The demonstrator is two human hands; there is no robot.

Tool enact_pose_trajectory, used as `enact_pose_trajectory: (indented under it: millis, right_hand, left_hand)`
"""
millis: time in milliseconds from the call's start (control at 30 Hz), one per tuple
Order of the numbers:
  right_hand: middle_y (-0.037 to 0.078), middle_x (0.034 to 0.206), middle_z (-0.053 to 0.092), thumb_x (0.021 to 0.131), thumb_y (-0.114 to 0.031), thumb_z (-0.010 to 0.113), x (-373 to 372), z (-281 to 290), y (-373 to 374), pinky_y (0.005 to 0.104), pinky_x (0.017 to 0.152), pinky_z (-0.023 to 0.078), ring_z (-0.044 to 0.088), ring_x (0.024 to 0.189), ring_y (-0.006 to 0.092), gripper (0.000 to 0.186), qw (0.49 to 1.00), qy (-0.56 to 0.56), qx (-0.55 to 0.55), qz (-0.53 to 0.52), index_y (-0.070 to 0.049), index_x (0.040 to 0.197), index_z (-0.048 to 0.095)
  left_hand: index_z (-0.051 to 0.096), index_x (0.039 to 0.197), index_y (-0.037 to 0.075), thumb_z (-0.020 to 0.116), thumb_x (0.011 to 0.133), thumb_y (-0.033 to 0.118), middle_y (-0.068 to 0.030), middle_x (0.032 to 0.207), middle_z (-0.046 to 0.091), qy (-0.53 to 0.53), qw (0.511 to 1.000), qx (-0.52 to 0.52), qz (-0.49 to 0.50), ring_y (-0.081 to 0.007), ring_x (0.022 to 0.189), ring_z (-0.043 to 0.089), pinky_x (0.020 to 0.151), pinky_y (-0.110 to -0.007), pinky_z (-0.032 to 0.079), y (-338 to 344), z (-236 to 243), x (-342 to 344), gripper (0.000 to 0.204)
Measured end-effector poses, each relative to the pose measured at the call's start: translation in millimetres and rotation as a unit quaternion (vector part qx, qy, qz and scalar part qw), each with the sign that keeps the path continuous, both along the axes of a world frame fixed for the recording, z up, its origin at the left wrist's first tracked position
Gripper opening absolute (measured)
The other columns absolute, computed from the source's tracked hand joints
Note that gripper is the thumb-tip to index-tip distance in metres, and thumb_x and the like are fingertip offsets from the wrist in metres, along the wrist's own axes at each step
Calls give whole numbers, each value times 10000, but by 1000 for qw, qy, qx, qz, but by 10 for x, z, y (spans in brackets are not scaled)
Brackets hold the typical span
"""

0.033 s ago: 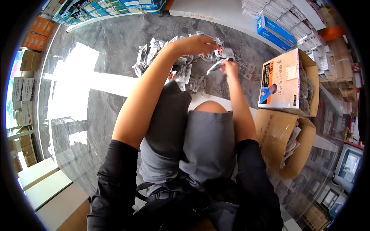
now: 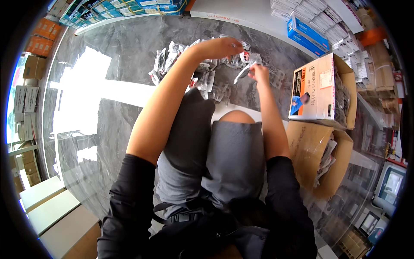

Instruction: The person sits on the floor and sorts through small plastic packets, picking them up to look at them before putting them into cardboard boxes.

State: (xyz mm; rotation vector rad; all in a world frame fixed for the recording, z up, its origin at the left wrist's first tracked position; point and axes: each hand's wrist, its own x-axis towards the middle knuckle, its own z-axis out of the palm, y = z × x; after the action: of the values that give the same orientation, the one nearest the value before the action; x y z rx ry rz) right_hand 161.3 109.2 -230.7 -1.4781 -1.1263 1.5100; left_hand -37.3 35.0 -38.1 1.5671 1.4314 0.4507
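A loose heap of clear plastic packets with dark contents (image 2: 172, 54) lies spread over the grey marbled floor in front of my knees. My left hand (image 2: 226, 47) hovers over the right part of the heap, palm down, with fingers loosely bent and apart and nothing visible in them. Pinched in the fingers of my right hand (image 2: 260, 74) is a small clear plastic packet (image 2: 243, 73), held slanting at the heap's right edge. What is inside it is too small to tell. A red-and-white packet (image 2: 246, 57) lies between the two hands.
To my right stand two open cardboard boxes, a printed one (image 2: 312, 90) and a plain brown one (image 2: 308, 151), both with packets inside. A blue box (image 2: 307, 36) and stacked white cartons (image 2: 332, 26) stand at the far right. White boards (image 2: 47, 196) lie at the lower left.
My right hand and its packet have shifted slightly to the right. My left hand stays over the heap, its fingers a little more bent.
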Motion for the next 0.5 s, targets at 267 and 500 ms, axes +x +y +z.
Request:
enact_pose_trajectory:
  millis: [267, 500]
  right_hand:
    - [18, 640, 578, 738, -185, 532, -97, 2048, -163, 229, 672, 365, 498, 668, 77, 205, 954, -31, 295, 36, 6, 722, 603]
    - [37, 675, 591, 803, -147, 514, -247, 3064, -577, 210, 634, 399, 532, 650, 88, 359, 921, 128, 369, 4, 79, 1083, 519]
  left_hand:
    - [308, 1286, 89, 671, 723, 346, -151, 1161, 491, -25, 969, 175, 171, -255, 1016, 480, 837, -364, 394, -132, 10, 225, 718]
    - [609, 920, 15, 707, 703, 258, 5, 712, 567, -259, 920, 240, 169, -66, 643, 464, 586, -229, 380, -306, 526, 518, 340]
